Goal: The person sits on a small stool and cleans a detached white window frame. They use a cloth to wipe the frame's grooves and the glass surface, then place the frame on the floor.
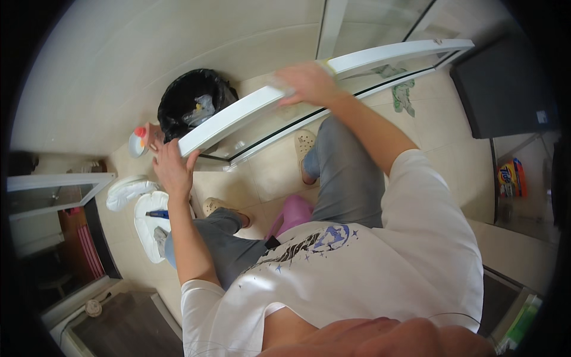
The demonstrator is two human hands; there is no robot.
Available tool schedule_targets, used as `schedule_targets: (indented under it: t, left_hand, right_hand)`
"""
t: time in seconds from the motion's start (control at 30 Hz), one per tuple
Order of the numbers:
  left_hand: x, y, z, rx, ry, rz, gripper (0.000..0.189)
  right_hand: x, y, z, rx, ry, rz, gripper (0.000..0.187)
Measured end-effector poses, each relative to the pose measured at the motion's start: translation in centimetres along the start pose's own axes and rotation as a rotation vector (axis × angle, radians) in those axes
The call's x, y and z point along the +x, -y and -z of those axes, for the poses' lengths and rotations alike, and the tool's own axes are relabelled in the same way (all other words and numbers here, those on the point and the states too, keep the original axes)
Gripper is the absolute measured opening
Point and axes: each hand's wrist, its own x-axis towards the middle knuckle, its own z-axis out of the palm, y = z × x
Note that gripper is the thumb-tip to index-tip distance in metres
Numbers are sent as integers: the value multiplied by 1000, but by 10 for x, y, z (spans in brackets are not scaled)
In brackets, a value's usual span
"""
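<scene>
A white-framed glass panel (267, 105), like a window sash or door, stands on edge across the view before me. At its near left corner, my left hand (174, 167) grips the frame, thumb on one side and fingers on the other. Farther along the top edge, my right hand (308, 82) is blurred and lies over the frame, holding a pale cloth or sponge with a yellowish edge (329, 67) against it. The fingers hide most of that item, so its kind is unclear.
A black-lined bin (196, 98) stands behind the panel, beside a pink bottle with a red cap (141, 132). A green-patterned cloth (403, 96) lies on the floor. Near my feet are a purple plastic jug (294, 214) and a white pad (149, 241) bearing a blue utility knife (157, 214).
</scene>
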Motion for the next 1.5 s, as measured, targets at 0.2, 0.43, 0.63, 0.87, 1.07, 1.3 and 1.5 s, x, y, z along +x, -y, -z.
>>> schedule_targets:
  t: [0.2,0.43,0.63,0.87,1.07,1.3,1.5]
  left_hand:
    - [9,-11,14,26,128,108,57]
    - [35,-51,4,-104,129,-41,58]
    - [33,-48,-1,-85,37,-55,56]
    - [34,-41,-14,-105,3,-74,50]
    - [32,-40,-1,-150,77,-75,57]
    - [32,-40,1,-137,76,-77,55]
    - [31,-33,-7,-164,-13,-118,54]
  right_hand:
    - [-45,-74,55,-184,-1,-294,44]
    - [-46,-44,16,-268,-341,-333,32]
    - [28,79,-18,-96,-77,-237,40]
    - [76,156,-59,33,-111,-63,55]
    - [51,103,-42,14,-79,88,65]
    - [5,4,2,-87,-37,89,66]
    - [-29,-48,44,-220,134,-185,64]
